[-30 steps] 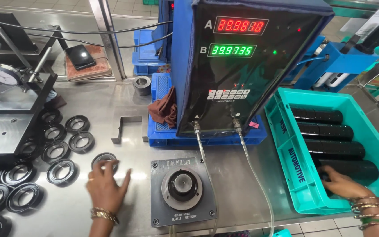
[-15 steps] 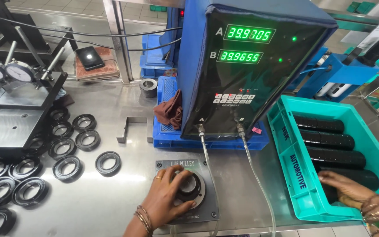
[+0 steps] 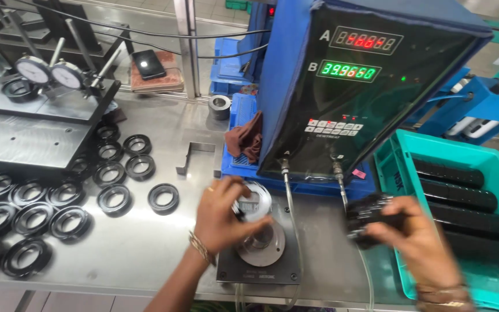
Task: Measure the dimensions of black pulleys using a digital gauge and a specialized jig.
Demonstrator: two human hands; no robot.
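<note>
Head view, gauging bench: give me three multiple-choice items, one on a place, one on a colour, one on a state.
1. Where is the teal bin?
A. right of the blue readout unit
B. left of the dial gauges
C. under the table

2. What colour are the lower row's digits?
A. green
B. white
C. blue

3. What does the right hand hold?
A. nothing
B. a stack of black rings
C. a phone

Answers:
1 A, the bin sits at the right edge.
2 A, the lower row glows green.
3 B, fingers wrap the dark stack, somewhat blurred.
</note>
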